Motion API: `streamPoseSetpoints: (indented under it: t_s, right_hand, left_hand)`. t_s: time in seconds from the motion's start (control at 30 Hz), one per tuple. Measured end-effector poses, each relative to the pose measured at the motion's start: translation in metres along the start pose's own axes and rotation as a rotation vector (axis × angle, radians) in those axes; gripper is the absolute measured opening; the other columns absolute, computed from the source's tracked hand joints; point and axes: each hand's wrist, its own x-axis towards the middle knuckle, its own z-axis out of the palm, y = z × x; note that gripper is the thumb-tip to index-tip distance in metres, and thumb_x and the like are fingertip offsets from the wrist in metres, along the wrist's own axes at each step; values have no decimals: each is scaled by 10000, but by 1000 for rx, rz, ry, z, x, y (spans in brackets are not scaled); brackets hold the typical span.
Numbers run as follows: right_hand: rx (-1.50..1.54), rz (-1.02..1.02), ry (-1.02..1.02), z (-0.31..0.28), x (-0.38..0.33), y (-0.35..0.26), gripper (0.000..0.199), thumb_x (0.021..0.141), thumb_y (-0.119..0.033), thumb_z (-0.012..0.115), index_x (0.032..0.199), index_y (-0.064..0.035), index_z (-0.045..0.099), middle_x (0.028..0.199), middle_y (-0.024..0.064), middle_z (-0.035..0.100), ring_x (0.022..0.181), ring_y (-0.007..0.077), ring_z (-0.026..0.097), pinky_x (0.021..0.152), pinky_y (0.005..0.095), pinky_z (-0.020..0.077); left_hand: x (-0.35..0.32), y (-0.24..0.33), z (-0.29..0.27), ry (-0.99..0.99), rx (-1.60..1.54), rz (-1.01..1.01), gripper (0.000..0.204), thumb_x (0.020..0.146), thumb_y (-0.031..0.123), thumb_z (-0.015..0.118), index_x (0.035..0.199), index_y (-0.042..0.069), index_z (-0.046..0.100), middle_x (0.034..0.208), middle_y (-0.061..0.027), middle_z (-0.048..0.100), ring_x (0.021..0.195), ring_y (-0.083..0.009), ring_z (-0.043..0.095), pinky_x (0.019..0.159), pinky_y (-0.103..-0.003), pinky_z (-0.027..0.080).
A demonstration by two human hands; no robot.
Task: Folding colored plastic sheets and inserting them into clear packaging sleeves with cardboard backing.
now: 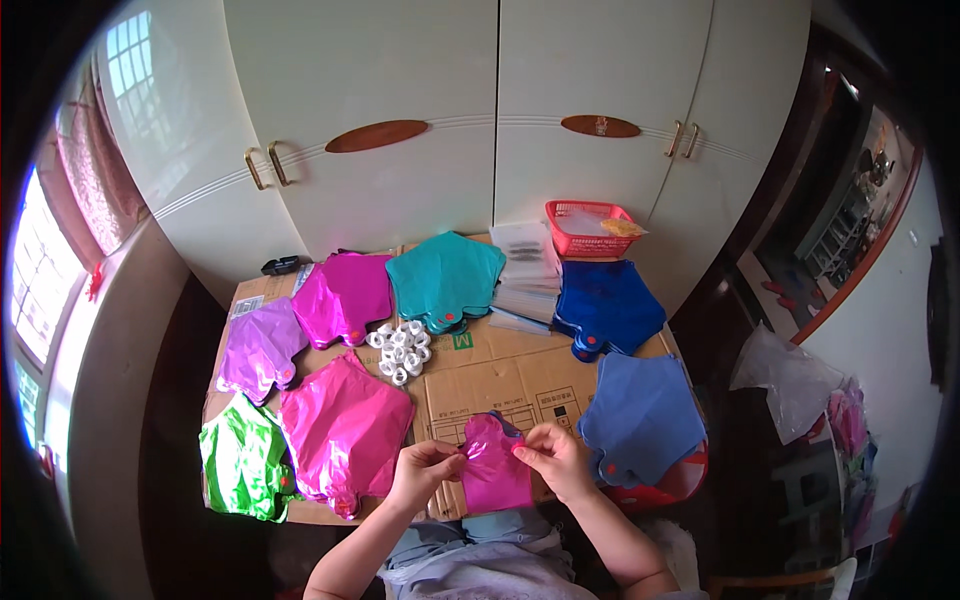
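A folded magenta foil balloon is stretched flat between my hands at the near edge of the cardboard. My left hand pinches its left side between thumb and fingers. On the right side, my right hand pinches it near a red spot. Closest to my left hand lies a stack of hot-pink foil balloons. Beside my right hand is a stack of slate-blue foil balloons. A pile of white rings sits beyond my left hand.
More flat balloon stacks ring the cardboard: green, lilac, purple, teal and dark blue. Clear plastic sleeves and a red basket stand at the back, before a white cabinet.
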Motion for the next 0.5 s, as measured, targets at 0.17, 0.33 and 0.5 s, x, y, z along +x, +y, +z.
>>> streamPoseSetpoints:
  t_s: [0.17, 0.33, 0.5]
  right_hand:
    - [-45, 215, -180, -20, 30, 1, 262, 859, -76, 653, 1108, -2, 618, 908, 65, 670, 794, 122, 628, 738, 243, 493]
    - [-702, 58, -187, -32, 77, 4, 196, 821, -161, 674, 968, -33, 693, 828, 65, 706, 762, 126, 659, 702, 278, 509]
    - [-916, -62, -234, -35, 107, 21, 203, 794, -155, 682, 963, -43, 693, 821, 98, 704, 749, 171, 677, 693, 291, 522]
  left_hand:
    - [21, -7, -4, -47, 23, -42, 83, 848, 19, 667, 921, -12, 643, 800, -56, 661, 693, -129, 641, 622, -256, 547]
    - [63, -14, -11, -96, 321, -130, 130, 817, 37, 679, 932, -11, 642, 795, -59, 670, 713, -134, 652, 631, -260, 540]
    - [86, -8, -9, -59, 919, 159, 289, 715, 165, 727, 948, 3, 677, 827, -126, 702, 744, -200, 689, 700, -311, 547]
